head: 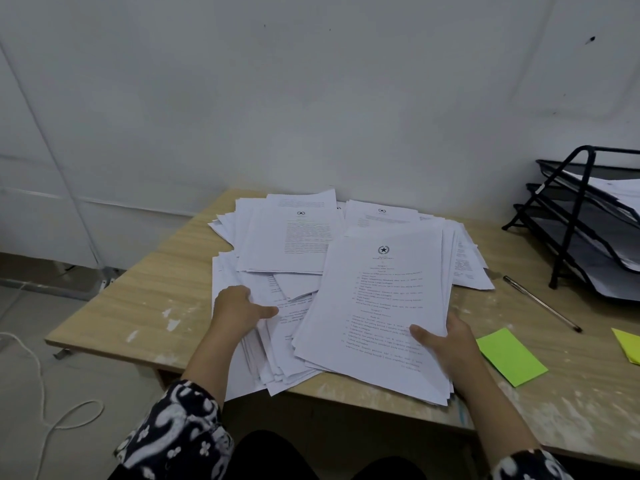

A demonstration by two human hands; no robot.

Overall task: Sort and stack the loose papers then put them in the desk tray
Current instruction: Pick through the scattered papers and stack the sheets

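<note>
Seemingly mid-sort, a loose spread of white printed papers [298,244] covers the middle of the pale wooden table [138,306]. The left hand [239,311] grips the spread's left edge, thumb on top, fingers curled under. The right hand [446,341] holds a thicker, partly squared stack of sheets [381,313] at its lower right corner, thumb pressed on the top page. At the far right stands a black wire three-tier desk tray [571,216], papers already in it. Between lie a slim pen [540,303] and a green sticky note [509,356].
</note>
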